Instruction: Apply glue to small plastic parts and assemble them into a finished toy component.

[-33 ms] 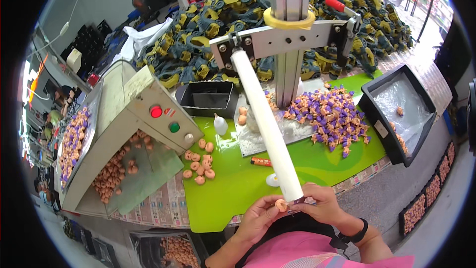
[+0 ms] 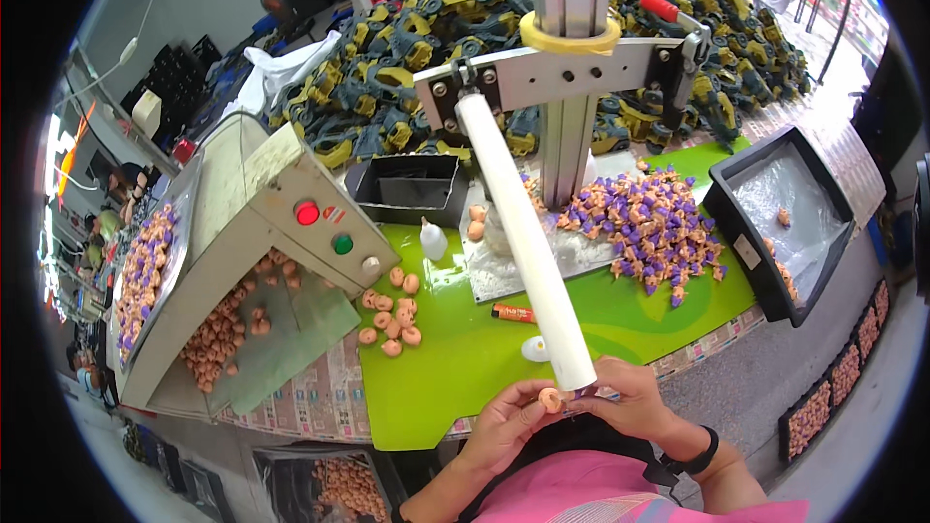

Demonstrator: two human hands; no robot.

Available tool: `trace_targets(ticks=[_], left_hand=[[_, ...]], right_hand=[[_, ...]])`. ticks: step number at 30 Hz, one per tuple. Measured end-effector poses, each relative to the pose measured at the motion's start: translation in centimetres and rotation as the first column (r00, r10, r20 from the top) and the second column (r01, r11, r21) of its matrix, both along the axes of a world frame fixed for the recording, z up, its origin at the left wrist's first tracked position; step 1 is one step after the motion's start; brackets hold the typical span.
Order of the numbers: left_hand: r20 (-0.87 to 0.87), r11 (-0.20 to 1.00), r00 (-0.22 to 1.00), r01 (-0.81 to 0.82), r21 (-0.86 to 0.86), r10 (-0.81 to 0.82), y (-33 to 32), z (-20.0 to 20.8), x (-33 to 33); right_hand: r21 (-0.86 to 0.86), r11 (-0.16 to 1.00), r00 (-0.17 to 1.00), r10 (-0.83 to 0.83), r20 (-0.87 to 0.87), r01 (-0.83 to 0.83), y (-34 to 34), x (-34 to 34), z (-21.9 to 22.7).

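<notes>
At the lower middle, my left hand [image 2: 506, 421] pinches a small peach-coloured toy head [image 2: 550, 400] between thumb and fingers, its hollow side showing. Close beside it, my right hand [image 2: 632, 405] is closed on a small toy body, of which only a bit of purple [image 2: 584, 391] shows. The end of the white lever tube [image 2: 531, 242] hangs just above both hands and hides part of the right fingers and what they hold. The two toy parts are close together; whether they touch I cannot tell.
The lever belongs to a metal press post [image 2: 565, 150] on the green mat [image 2: 426, 397]. Loose heads [image 2: 392, 315], white bottles [image 2: 433, 240] and a pile of purple figures [image 2: 649, 232] lie around it. A sloped machine [image 2: 291, 199] stands left, a black bin [image 2: 746, 252] right.
</notes>
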State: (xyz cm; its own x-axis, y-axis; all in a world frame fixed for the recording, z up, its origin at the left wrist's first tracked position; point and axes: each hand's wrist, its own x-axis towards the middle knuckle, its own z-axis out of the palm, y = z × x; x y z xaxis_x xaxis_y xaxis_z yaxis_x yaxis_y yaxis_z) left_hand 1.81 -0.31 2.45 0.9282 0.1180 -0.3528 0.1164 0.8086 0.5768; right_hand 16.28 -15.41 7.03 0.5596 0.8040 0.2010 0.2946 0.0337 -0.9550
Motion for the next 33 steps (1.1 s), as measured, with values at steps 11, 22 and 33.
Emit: trace_targets(ticks=[11, 22, 33], left_hand=[[-0.001, 0.998, 0.998, 0.070, -0.010, -0.070, 0.2, 0.2, -0.5], [-0.035, 0.988, 0.997, 0.076, 0.136, -0.072, 0.2, 0.0, -0.5], [0.009, 0.988, 1.000, 0.007, 0.157, -0.008, 3.3, 2.3, 0.5]], right_hand=[[0.099, 0.982, 0.950, 0.129, 0.286, -0.163, -0.4, 0.3, -0.9], [0.080, 0.939, 0.938, 0.321, 0.132, -0.333, -0.2, 1.6, -1.0], [0.074, 0.975, 0.654, 0.084, 0.752, -0.211, 5.6, 5.4, 6.2]])
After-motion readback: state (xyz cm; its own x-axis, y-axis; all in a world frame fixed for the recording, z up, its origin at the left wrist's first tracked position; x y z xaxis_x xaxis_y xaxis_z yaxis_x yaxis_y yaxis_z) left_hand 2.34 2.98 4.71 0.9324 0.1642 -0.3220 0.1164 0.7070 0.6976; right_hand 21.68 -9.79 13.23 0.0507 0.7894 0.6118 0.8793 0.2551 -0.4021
